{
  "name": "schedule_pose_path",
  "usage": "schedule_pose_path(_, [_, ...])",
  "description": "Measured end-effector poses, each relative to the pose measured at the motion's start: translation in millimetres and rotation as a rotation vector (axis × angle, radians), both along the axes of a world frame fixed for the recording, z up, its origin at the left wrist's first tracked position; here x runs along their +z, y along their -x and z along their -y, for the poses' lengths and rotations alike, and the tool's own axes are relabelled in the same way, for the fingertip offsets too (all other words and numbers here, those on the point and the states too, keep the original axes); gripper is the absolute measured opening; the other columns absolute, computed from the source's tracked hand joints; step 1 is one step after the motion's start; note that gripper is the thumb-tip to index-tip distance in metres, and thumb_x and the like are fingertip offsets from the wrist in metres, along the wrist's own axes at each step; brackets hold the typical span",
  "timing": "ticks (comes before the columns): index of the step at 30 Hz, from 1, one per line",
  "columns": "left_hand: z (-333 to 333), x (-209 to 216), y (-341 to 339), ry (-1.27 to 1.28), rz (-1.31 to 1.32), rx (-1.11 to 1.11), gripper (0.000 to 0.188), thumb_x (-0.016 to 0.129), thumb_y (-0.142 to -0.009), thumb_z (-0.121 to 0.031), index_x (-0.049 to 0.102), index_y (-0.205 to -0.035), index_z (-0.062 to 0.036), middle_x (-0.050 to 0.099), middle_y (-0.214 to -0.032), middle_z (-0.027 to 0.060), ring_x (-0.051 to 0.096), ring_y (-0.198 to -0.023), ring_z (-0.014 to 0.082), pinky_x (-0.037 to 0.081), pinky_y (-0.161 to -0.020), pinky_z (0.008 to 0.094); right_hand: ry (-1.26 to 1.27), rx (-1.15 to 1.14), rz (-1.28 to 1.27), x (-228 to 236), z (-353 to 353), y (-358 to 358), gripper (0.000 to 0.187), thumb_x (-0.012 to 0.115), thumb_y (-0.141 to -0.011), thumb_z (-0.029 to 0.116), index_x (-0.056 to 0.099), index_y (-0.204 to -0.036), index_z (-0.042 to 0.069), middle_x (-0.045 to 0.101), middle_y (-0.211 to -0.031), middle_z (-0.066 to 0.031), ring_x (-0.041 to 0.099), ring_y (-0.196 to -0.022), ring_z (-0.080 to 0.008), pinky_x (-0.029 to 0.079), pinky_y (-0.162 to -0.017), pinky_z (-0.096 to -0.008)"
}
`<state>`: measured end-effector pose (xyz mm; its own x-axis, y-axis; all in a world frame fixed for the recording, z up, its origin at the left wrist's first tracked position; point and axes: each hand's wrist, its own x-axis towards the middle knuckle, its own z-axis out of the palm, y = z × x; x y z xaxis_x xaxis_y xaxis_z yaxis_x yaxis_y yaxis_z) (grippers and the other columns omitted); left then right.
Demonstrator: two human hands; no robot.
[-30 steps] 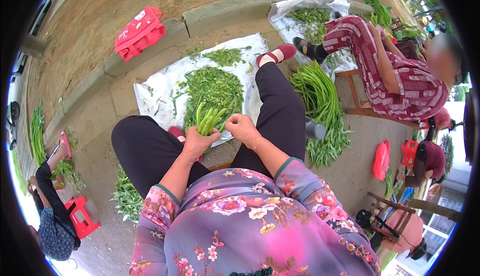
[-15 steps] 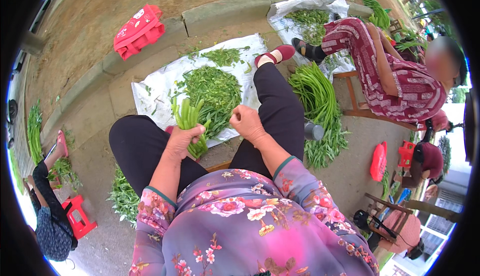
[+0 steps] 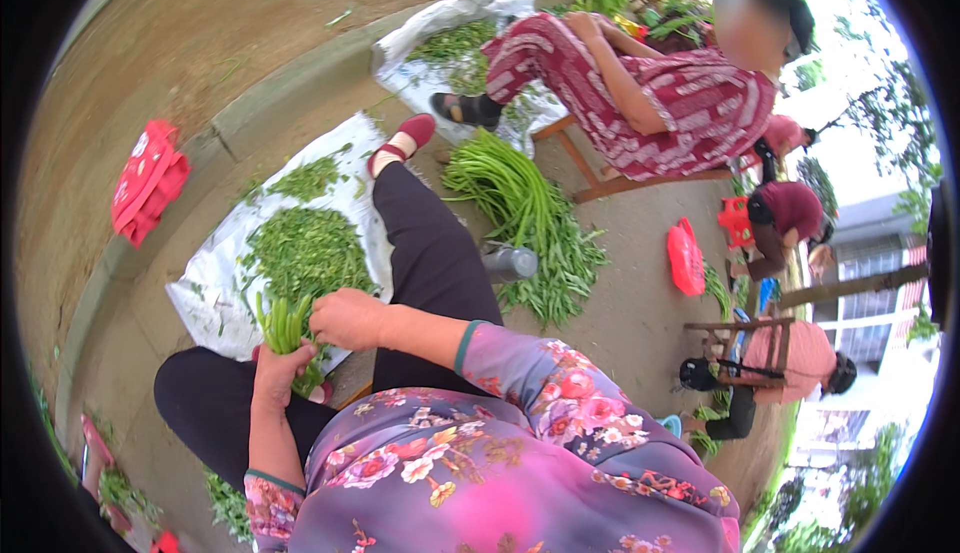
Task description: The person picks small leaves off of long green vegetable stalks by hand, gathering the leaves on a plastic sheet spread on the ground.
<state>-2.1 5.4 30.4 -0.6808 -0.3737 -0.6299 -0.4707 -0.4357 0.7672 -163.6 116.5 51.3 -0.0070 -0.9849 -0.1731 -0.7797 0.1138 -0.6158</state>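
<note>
While the view has swung rightward over the last half second, the white sheet point(image 3: 205, 318) keeps its place on the ground, with a pile of long green stalks point(image 3: 515, 193) to its right and a heap of loose leaves point(image 3: 308, 248) on it. Over the sheet's near edge, the right hand point(image 3: 345, 319), apart from the left hand point(image 3: 280, 368) half a second ago, has come back to the stems, so both hands now seem to be working there together. Its fingers are drawn in; whether they pinch anything cannot be told. The left hand is closed around a bunch of green stems point(image 3: 281, 322), whose upper parts rise past the thumb against the sheet, the right fingertips touching or just beside them.
</note>
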Motion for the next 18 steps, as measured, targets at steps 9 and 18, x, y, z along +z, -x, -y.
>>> schedule_pose_path(9, [-3,5,0,-0.002,0.013,-0.033,0.016,0.072,-0.066,-0.006,0.062,-0.079,-0.0017,0.057,-0.065,0.0006,0.046,-0.047,0.0073,0.035,-0.044,0.0209,-0.150,-0.032,-0.007,5,1,0,0.019,0.061,-0.071,0.024,0.065,-0.070,0.005,0.064,-0.070,-0.0160,0.063,-0.073,-0.0338,0.050,-0.066,-0.0421])
schedule_pose_path(18, [-1,2,-3,0.022,-0.017,0.045,0.013,0.069,-0.073,-0.006,0.059,-0.081,-0.0034,0.054,-0.063,-0.0011,0.045,-0.049,0.0063,0.034,-0.046,0.0202,-0.129,-0.069,0.084,-8,4,16,0.021,0.061,-0.072,0.026,0.067,-0.074,0.006,0.064,-0.072,-0.0151,0.062,-0.071,-0.0338,0.049,-0.065,-0.0425])
